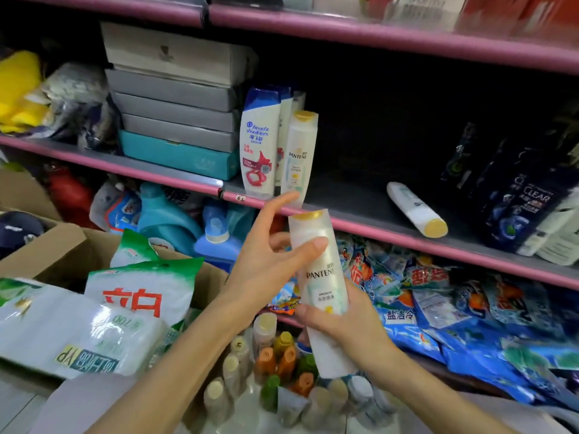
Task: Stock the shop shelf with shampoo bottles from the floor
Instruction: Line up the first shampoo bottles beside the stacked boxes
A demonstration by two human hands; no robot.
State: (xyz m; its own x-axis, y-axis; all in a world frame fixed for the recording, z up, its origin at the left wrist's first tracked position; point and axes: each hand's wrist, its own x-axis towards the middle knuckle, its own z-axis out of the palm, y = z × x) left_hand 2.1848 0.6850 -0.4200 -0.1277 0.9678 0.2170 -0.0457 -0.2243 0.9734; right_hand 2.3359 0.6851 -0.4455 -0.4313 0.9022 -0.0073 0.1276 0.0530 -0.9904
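A white Pantene shampoo bottle (319, 277) with a yellow cap is upright in front of the pink-edged shelf (391, 236). My right hand (347, 327) grips its lower half from behind. My left hand (269, 255) pinches its upper part between thumb and fingers, index finger stretched toward the shelf. On the shelf stand another Pantene bottle (299, 151) and a Head & Shoulders bottle (258, 142). A third white bottle (416, 209) lies on its side further right. Several bottles (266, 364) with yellow, orange and green caps stand on the floor below.
Dark Clear bottles (526, 202) fill the shelf's right end; stacked grey and teal boxes (178, 98) fill the left. Blue detergent bags (454, 308) lie on the lower shelf. Cardboard boxes with green-white bags (138, 296) stand at left. The shelf middle (351, 195) is bare.
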